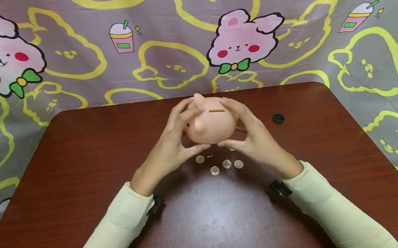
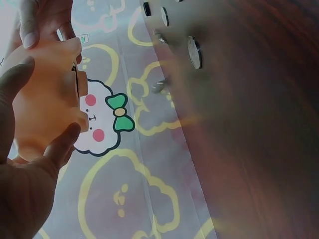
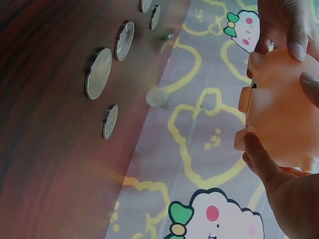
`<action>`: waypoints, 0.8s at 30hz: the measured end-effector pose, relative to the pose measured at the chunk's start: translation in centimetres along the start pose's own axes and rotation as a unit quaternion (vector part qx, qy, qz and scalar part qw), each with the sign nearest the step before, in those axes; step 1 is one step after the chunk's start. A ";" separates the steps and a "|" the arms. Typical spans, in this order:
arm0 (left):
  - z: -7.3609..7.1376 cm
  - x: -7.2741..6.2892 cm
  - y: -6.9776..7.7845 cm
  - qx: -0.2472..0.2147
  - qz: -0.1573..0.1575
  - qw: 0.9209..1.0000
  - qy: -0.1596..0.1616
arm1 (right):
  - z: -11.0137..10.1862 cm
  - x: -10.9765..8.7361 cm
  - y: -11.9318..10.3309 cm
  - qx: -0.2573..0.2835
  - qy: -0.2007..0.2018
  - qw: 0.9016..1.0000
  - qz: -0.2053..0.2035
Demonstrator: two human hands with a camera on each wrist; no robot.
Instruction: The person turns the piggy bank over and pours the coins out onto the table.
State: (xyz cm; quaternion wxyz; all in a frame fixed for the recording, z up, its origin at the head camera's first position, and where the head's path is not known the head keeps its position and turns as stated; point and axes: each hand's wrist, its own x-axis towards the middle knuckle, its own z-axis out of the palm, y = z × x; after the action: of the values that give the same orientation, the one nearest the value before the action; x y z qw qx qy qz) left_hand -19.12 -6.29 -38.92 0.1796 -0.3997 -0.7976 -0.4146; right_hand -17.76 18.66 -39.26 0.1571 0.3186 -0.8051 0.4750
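Note:
A pink piggy bank (image 1: 217, 124) is held above the table, its slot upward and its snout toward the left. My left hand (image 1: 181, 130) grips the head end, thumb at the near side. Around the rear end, my right hand (image 1: 248, 129) holds it likewise. In the right wrist view, short feet and a dark opening show on the underside of the piggy bank (image 3: 279, 109). Several silver coins (image 1: 226, 164) lie on the table below and in front of it. A blurred coin (image 3: 157, 97) appears in the air beneath the bank.
A small round black cap (image 1: 278, 118) lies on the dark red-brown table (image 1: 96, 151), right of the piggy bank. Patterned cloth (image 1: 167, 30) with cartoon rabbits hangs behind the table and along both sides.

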 end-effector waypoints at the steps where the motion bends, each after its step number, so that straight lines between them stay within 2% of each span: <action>1: 0.0 0.0 0.0 -0.001 -0.003 1.000 -0.002 | 0.0 0.0 0.0 0.000 -0.001 1.000 0.003; 6: 0.1 -0.2 -0.2 -0.002 -0.013 1.000 -0.007 | 0.2 0.0 0.0 -0.001 -0.004 1.000 0.011; 10: 0.2 -0.3 -0.2 0.002 -0.018 1.000 -0.008 | 0.2 -0.1 0.2 -0.012 -0.006 1.000 0.000; 17: 0.3 -0.3 0.1 0.032 0.019 0.999 0.012 | -0.1 -0.3 0.0 -0.076 0.015 0.993 -0.091; 19: 0.4 -0.3 0.0 0.034 0.020 0.999 0.015 | 0.0 -0.2 -0.2 -0.082 0.018 0.990 -0.112; 21: 0.5 -0.3 -0.1 0.024 0.008 1.000 0.014 | 0.0 -0.1 -0.5 -0.089 0.018 0.989 -0.120; 24: 0.6 -0.4 -0.2 -0.029 -0.041 0.999 0.000 | 0.0 -0.1 -0.8 -0.086 0.017 0.992 -0.095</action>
State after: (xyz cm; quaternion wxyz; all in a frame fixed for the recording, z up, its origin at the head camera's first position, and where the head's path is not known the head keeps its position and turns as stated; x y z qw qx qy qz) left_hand -19.04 -6.08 -39.61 0.1509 -0.3721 -0.8009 -0.4442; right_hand -17.18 18.45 -38.76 0.2418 0.3712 -0.8065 0.3917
